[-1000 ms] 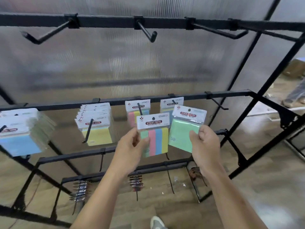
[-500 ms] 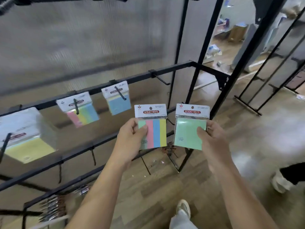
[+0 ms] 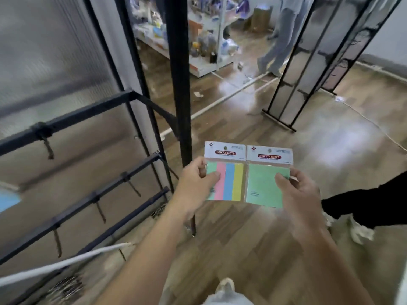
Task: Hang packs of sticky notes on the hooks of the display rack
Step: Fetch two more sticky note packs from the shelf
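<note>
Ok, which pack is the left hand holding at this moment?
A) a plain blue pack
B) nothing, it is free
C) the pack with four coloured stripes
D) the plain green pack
C: the left hand pinches the striped pack, with its green, pink, blue and yellow strips, by its left edge. The right hand holds the plain green pack beside it.

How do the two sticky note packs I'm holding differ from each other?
The striped pack shows four vertical bands, green, pink, blue and yellow; the green pack is one plain colour. The left hand pinches the striped pack at its left edge; the right hand pinches the green pack at its right edge. Both carry a white header with a red STICKY NOTE label.
</note>
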Motion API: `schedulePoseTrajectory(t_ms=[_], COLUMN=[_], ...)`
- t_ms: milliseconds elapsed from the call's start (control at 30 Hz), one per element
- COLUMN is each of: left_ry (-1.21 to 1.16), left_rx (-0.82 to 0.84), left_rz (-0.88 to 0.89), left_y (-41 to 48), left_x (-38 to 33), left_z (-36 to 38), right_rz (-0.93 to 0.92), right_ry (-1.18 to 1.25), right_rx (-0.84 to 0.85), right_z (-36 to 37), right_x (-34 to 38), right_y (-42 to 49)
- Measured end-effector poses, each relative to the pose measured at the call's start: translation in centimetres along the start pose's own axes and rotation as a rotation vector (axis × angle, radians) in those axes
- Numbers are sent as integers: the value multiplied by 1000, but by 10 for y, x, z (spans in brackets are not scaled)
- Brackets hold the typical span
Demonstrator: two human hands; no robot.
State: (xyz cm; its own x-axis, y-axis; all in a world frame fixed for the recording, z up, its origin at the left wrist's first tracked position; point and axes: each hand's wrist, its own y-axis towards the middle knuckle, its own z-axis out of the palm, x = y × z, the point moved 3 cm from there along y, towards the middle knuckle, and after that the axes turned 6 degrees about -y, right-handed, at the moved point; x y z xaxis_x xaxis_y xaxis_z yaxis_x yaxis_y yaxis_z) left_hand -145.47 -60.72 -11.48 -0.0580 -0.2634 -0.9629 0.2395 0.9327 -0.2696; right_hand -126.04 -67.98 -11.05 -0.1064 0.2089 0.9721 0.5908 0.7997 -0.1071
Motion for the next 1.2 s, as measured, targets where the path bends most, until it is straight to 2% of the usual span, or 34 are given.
schedulePoseTrajectory(t_ms=[367,867,1200], left_ry=[-1,-63,-37], left_rx=[14,275,330], left_rz=[30,142,228], left_y=[179,481,633], left_x=[-41,-152,-194], left_z=[141,327,526], right_rz=[36,-14,-48], right_ry=[22,31,141], right_rx=[-142,-436,-551], right_z=[-72,-151,-267], right_x=[-10,44,44], right_y=[201,506,730])
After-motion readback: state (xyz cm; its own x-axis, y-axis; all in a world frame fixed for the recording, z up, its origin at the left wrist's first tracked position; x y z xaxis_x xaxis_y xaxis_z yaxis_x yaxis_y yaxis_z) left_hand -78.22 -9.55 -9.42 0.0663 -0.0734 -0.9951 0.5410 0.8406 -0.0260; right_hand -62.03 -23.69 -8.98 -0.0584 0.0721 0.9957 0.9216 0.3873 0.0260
